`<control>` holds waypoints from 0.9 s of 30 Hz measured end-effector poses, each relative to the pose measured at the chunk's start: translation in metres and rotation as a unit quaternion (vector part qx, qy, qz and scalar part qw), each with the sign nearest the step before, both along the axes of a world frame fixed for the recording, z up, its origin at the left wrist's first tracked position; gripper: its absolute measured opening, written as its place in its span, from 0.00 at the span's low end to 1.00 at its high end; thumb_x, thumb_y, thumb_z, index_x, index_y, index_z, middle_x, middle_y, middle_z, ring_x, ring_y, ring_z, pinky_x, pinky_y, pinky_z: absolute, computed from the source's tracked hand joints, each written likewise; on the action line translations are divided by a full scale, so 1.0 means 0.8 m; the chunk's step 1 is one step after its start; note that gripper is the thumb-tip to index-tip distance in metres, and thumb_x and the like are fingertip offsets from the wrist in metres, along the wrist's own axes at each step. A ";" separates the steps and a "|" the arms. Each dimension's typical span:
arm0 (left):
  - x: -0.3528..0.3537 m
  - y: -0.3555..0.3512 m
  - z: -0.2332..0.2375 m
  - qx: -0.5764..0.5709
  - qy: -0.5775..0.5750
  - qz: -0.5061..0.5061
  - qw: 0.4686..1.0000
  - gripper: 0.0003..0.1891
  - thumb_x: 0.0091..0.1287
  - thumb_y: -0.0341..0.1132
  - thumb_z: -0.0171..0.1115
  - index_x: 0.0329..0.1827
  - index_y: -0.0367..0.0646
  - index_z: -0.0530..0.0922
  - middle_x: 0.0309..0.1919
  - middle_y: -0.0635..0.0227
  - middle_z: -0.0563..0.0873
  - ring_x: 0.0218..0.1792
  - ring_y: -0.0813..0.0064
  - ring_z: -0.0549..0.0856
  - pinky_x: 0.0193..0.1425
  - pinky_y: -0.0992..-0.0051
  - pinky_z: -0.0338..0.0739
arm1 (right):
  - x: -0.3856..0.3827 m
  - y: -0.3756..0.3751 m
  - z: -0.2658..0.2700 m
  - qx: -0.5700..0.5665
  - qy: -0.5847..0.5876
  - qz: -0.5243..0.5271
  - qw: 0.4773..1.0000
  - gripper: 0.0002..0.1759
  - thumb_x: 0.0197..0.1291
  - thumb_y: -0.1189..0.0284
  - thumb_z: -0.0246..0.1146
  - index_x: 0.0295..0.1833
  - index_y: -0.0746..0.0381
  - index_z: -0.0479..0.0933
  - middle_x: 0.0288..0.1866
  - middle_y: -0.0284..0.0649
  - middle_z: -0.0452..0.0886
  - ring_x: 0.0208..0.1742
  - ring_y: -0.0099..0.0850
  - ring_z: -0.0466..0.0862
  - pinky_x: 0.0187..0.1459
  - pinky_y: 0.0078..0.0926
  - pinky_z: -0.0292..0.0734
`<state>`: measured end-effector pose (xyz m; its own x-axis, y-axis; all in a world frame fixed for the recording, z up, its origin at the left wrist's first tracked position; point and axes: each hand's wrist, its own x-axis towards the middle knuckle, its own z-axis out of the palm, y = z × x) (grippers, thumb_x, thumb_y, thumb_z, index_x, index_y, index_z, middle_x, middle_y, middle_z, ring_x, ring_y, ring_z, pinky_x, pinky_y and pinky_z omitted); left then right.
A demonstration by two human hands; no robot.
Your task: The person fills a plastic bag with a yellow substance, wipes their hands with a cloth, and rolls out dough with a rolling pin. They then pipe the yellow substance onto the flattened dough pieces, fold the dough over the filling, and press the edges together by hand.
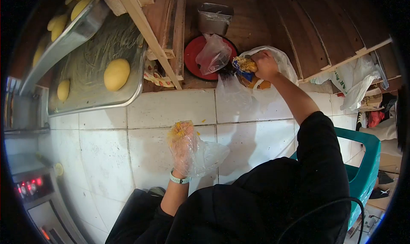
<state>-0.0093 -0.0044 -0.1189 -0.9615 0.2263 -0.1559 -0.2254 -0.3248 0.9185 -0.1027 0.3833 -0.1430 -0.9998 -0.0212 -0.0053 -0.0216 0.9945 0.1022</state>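
Observation:
My left hand (pixel 183 148) is inside a clear plastic bag (pixel 211 158) worn like a glove, held over the tiled floor. Yellow shreds (pixel 183 128) cling around its fingertips, and the fingers look curled about them through the plastic. Farther forward, my right hand (pixel 265 65) grips a blue and yellow packet (pixel 244 66). That packet is above a white plastic bag (pixel 287 61) lying open at the shelf's edge. Something orange-brown (pixel 261 84) shows partly in the bag. Beside the packet, a crumpled clear bag (pixel 213 54) rests on a red round lid or tray (pixel 193 52).
A metal tray (pixel 96 105) at upper left bears yellow dough-like pieces (pixel 116 74). Behind the red disc stands a metal tin (pixel 215 18). A wooden post (pixel 147 35) divides the shelving. A green plastic chair (pixel 371 158) is at right, an oven-like appliance (pixel 49 201) at lower left.

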 end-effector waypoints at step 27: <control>0.004 -0.028 0.016 -0.148 0.030 0.003 0.988 0.08 0.69 0.36 0.58 0.36 0.42 0.75 0.26 0.75 0.75 0.26 0.84 0.72 0.29 0.81 0.66 | -0.009 -0.053 0.001 0.026 -0.068 -0.079 0.994 0.20 0.36 0.69 0.63 0.40 0.62 0.82 0.41 0.52 0.83 0.53 0.41 0.80 0.68 0.33 0.59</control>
<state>-0.0059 -0.0268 -0.1059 -0.9723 0.1731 -0.1571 -0.1664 -0.0401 0.9852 -0.1096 0.3412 -0.1424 -0.9805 0.1398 -0.1381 0.1172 0.9801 0.1600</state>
